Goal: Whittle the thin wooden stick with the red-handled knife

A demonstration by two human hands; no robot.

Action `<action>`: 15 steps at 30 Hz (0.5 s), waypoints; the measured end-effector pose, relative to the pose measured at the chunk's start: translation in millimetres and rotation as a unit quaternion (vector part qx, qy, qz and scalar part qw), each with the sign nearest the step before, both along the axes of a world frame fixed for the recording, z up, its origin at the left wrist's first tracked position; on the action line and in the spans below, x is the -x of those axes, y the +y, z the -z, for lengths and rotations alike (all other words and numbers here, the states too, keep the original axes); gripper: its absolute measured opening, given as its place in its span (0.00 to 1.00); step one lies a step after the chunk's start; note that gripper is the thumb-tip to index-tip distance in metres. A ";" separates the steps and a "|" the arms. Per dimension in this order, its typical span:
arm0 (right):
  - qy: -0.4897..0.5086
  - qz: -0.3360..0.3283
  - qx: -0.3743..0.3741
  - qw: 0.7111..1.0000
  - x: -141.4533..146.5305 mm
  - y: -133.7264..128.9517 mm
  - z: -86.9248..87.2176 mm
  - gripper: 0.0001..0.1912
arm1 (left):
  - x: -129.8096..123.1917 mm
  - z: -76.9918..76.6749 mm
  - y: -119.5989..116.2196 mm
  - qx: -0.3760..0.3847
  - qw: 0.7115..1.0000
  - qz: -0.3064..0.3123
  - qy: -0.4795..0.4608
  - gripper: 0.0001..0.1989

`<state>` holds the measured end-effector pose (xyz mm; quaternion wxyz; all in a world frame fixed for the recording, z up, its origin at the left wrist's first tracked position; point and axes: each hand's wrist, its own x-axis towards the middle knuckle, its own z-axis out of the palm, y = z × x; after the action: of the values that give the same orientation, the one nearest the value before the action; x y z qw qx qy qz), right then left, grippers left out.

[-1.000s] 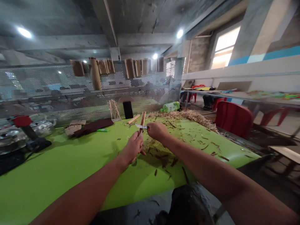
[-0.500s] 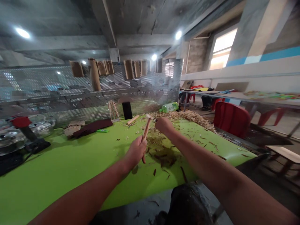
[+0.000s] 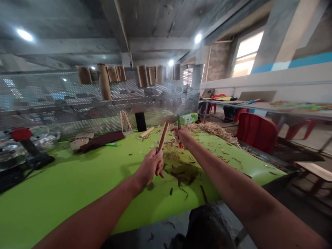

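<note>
My left hand (image 3: 151, 165) is closed round the lower part of a reddish-brown wooden stick (image 3: 163, 136), which points up and slightly right. To its right, my right hand (image 3: 183, 137) grips a knife (image 3: 179, 121) with a dark upright blade and a red-and-black handle. Stick and knife are apart. Wood shavings and dark bark strips (image 3: 181, 173) lie on the green table (image 3: 85, 186) beneath and around both hands.
A pale stick (image 3: 147, 132), a black phone (image 3: 140, 122) and a green bottle (image 3: 188, 118) lie or stand at the back. Brown sheets (image 3: 103, 141) and a red-and-black power tool (image 3: 28, 145) are at left. Shavings (image 3: 216, 132) are heaped at back right, near a red chair (image 3: 256, 133).
The knife in my right hand has turned upright, away from the stick's tip. The stick shows a redder face, and my left hand has turned slightly round it.
</note>
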<state>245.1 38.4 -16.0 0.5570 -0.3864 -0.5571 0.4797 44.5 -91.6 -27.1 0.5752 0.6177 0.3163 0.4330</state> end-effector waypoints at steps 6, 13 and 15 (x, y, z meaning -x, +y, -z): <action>0.113 -0.102 0.028 0.988 17.3 -23.7 -12.4 0.19 | -0.3 4.9 4.8 -0.005 0.999 -0.009 0.053 0.14; 0.082 -0.115 0.037 0.989 26.0 -29.4 -12.6 0.17 | -4.5 4.2 5.1 0.021 0.999 0.030 0.030 0.12; 0.064 -0.107 0.036 0.991 29.0 -30.0 -12.4 0.19 | -4.1 1.6 5.7 0.025 0.999 0.035 0.015 0.11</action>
<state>216.1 8.4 -3.7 0.5225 -0.3127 -0.5406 0.5805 48.6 -85.9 -28.7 0.6005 0.6202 0.3144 0.3950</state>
